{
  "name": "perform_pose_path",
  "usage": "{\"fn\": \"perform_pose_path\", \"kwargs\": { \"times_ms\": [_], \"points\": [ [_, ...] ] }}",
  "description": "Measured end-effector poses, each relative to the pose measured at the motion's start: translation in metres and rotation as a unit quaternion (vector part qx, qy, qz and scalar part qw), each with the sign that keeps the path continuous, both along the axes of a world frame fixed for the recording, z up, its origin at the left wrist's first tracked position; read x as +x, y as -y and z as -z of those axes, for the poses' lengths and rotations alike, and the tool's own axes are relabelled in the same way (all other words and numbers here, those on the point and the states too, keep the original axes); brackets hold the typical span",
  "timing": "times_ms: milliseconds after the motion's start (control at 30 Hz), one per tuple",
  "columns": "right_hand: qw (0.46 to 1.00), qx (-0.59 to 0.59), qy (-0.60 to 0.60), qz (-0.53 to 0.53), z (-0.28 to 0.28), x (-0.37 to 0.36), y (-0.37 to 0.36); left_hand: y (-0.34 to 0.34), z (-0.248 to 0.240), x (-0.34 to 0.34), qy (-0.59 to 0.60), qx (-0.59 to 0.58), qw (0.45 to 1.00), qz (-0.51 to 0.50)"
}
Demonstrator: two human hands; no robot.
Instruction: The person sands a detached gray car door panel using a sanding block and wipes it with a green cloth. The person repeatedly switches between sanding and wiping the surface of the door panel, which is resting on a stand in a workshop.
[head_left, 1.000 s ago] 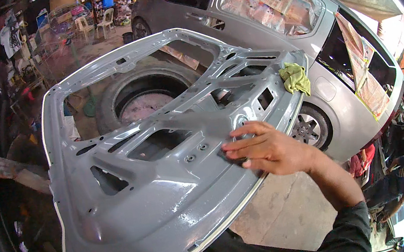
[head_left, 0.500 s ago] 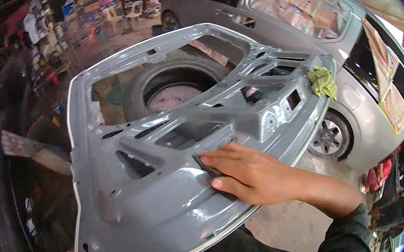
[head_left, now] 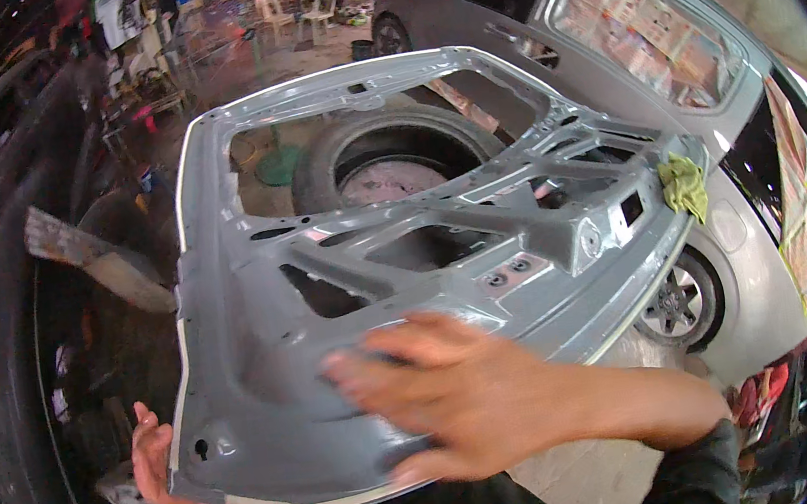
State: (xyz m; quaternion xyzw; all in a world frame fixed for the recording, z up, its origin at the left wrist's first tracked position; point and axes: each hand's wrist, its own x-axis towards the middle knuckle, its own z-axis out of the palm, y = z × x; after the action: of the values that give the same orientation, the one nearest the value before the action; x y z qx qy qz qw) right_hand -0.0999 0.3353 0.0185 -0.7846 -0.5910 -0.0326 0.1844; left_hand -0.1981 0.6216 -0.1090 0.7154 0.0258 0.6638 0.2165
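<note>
A grey car tailgate [head_left: 272, 409], its inner side up, lies before me with its window opening at the far end. My right hand [head_left: 452, 397] is pressed to its near part and smeared by motion. Under its fingers shows a dark flat pad [head_left: 389, 360], mostly hidden, whose kind I cannot make out. My left hand [head_left: 153, 454] is at the near left corner, palm side against the outer edge, fingers stretched upward and part of the hand hidden beneath the panel. A yellow-green cloth [head_left: 684, 187] hangs over the tailgate's right end.
Below the window opening lies a large tyre [head_left: 314, 177]. A silver car [head_left: 730, 282] with paper-masked windows stands to the right, its wheel [head_left: 676, 299] close to the panel. Dark car parts [head_left: 0, 332] crowd the left side. Plastic chairs [head_left: 319, 12] stand far back.
My right hand has swept left and nearer across the panel. The left hand has loosened from the corner and slid up the left edge, fingers straightening. The whole view has shifted.
</note>
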Motion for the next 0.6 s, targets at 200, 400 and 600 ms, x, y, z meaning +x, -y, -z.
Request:
{"fn": "perform_pose_path", "kwargs": {
  "times_ms": [200, 400, 600],
  "points": [
    [0.996, 0.077, -0.048, -0.016, 0.011, -0.012, -0.009, 0.005, -0.003, 0.008, -0.005, 0.030, 0.998, 0.047],
    [0.976, -0.028, -0.039, 0.213, -0.015, 0.000, 0.123, -0.014, 0.013, -0.003, 0.015, -0.005, 0.981, 0.192],
    [0.989, 0.096, -0.084, 0.069, 0.003, -0.030, 0.024, -0.004, 0.010, 0.006, 0.004, -0.014, 0.987, 0.161]
  ]
}}
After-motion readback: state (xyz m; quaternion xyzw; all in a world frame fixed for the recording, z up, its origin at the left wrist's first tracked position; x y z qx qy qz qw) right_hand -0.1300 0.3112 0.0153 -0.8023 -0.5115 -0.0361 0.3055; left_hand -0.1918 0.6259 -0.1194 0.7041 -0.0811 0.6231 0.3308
